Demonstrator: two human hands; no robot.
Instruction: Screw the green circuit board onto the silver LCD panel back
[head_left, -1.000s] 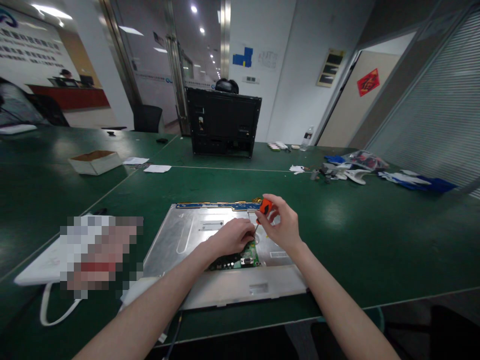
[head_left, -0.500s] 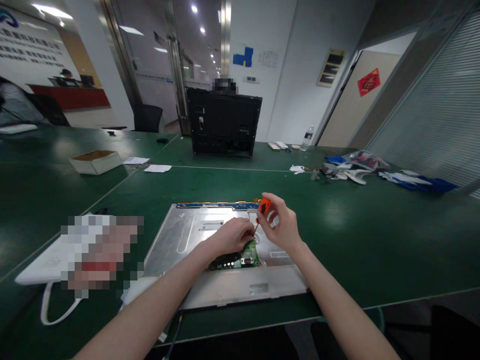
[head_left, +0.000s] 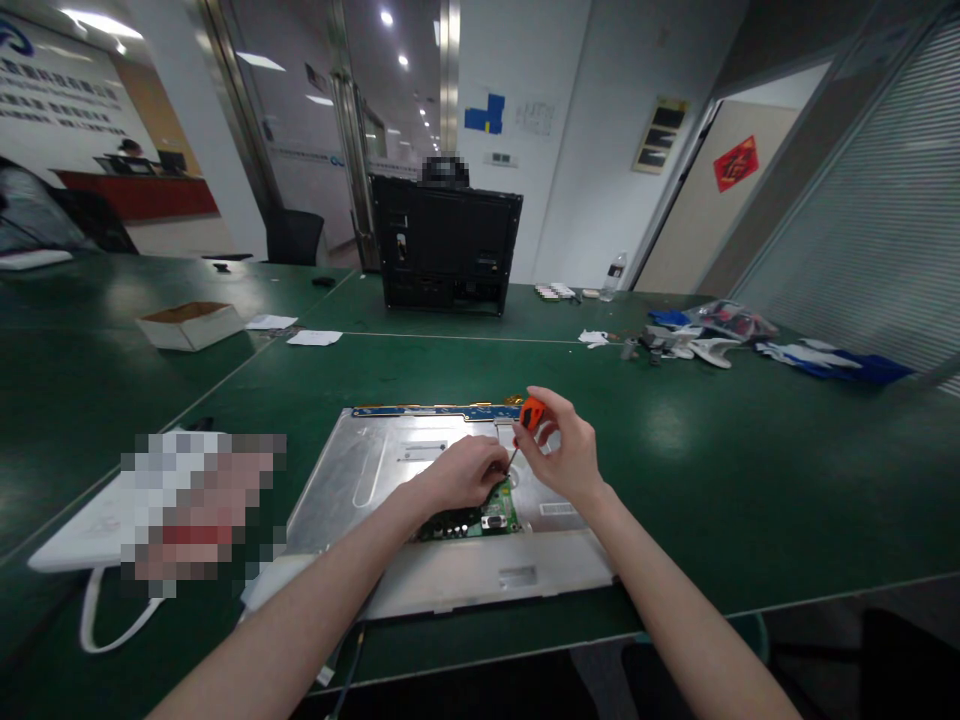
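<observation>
An orange-and-black screwdriver (head_left: 532, 413) is gripped by its handle in my right hand (head_left: 564, 445), the shaft slanting down and left. At the lower end of the shaft, the curled fingers of my left hand (head_left: 474, 468) are closed over the board; whether they pinch the tip, a screw or something else is hidden. Beneath both hands lies a green circuit board (head_left: 496, 515) with connectors along its near edge, partly covered by my left hand. It sits on the silver metal back of a display panel (head_left: 341, 480), which has a blue circuit strip (head_left: 420, 411) along its far edge.
On the green table (head_left: 697, 480), a black monitor housing (head_left: 450, 245) stands at the back. A white box (head_left: 191, 328) and papers (head_left: 315, 338) are at the left. A white device (head_left: 90, 535) with a cable lies near left; plastic bags and parts (head_left: 686, 340) are heaped at the right.
The screwdriver handle and my right fingers have shifted very slightly to the right. My left hand stays in the same place on the board.
</observation>
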